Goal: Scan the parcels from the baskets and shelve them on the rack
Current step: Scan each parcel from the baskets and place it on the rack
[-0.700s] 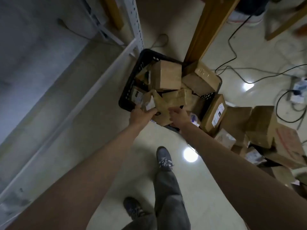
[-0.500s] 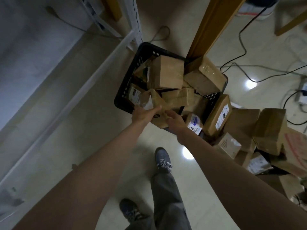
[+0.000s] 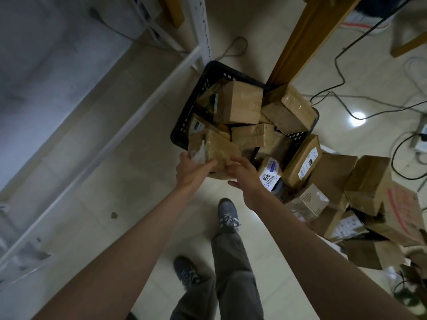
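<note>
A pale tiled floor [image 3: 129, 185] fills the room, crossed by black cables [image 3: 337, 72]. A white metal rack [image 3: 161, 88] runs along the left, a wooden post [image 3: 300, 40] rises beyond. A black basket [image 3: 198, 98] of cardboard parcels stands on the floor at the rack's foot, with a loose pile of boxes [image 3: 360, 185] to its right. At the basket's near edge both hands grip one brown parcel [image 3: 217, 148]: left hand [image 3: 191, 172] curled on its near-left corner, right hand [image 3: 245, 174] pinching its near-right edge.
</note>
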`<action>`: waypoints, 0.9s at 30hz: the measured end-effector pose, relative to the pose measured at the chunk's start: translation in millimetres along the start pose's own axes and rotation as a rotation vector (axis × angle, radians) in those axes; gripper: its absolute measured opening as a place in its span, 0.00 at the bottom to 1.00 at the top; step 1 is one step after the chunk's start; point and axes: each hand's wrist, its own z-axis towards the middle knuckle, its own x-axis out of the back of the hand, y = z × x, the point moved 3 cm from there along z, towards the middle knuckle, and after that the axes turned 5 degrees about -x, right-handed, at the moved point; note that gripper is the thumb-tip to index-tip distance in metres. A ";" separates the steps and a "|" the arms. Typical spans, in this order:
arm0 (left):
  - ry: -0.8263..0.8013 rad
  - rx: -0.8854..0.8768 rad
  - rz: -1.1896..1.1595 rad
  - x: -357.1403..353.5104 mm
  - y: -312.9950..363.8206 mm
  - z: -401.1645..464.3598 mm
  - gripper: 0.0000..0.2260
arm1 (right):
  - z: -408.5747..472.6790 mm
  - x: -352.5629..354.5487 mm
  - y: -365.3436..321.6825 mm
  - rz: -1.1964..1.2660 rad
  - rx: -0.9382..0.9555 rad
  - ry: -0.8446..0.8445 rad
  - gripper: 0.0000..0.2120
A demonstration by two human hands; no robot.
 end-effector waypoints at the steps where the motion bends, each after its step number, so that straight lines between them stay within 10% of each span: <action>1: 0.008 -0.044 -0.001 10.6 3.9 -12.7 0.34 | -11.6 -1.5 -3.7 0.024 0.005 -0.011 0.17; 18: 0.053 -0.973 0.355 183.3 25.9 -231.4 0.36 | -244.8 -57.1 -48.1 -0.079 0.072 -0.257 0.32; 27: 0.044 -0.895 0.000 249.2 11.0 -297.2 0.40 | -326.8 -87.5 -33.7 0.013 0.200 -0.282 0.29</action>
